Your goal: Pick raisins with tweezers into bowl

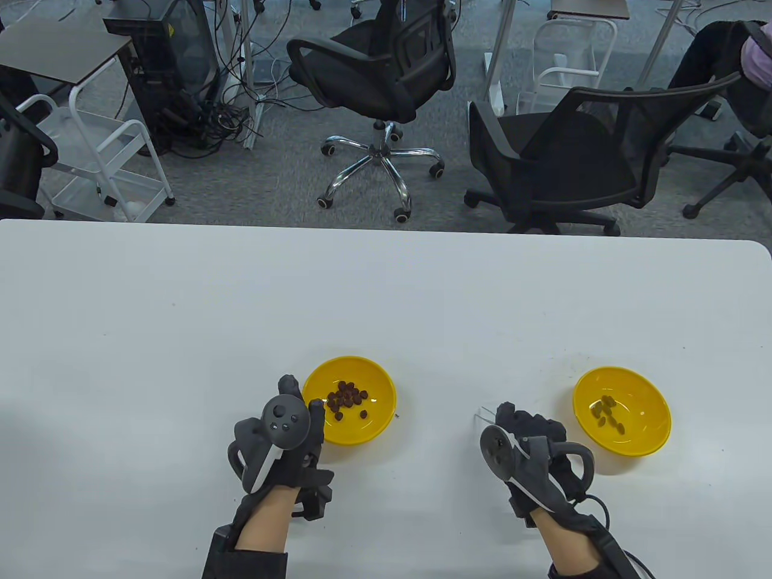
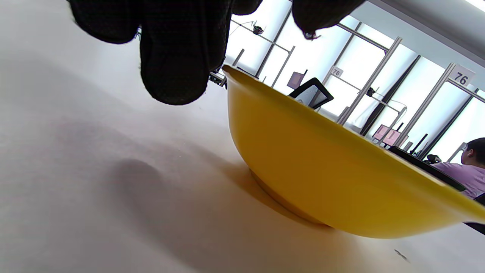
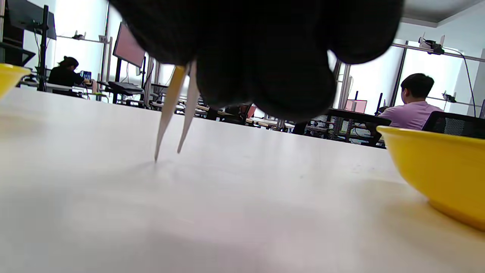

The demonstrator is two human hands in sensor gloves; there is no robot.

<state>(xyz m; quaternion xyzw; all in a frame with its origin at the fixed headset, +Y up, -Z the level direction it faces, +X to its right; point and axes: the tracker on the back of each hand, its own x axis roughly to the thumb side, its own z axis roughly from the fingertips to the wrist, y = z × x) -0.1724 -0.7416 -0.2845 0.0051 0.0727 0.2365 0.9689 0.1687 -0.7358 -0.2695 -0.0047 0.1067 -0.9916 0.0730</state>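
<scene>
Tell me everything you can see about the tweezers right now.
The tweezers are slim, pale and look like plastic or light metal, with two prongs tapering to fine points. The right hand grips their upper part, which the glove hides. The tips point down toward the white table between the two yellow bowls, slightly parted with nothing visible between them; one tip sits at or just above the surface.

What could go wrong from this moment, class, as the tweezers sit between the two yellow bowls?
1. The tweezers are fine-tipped, with tips apart and empty; a raisin might slip out while crossing the bare table.
2. The left hand sits against the left bowl; a nudge could slide or tip it.
3. The right hand is near the right bowl and may bump it.
</scene>
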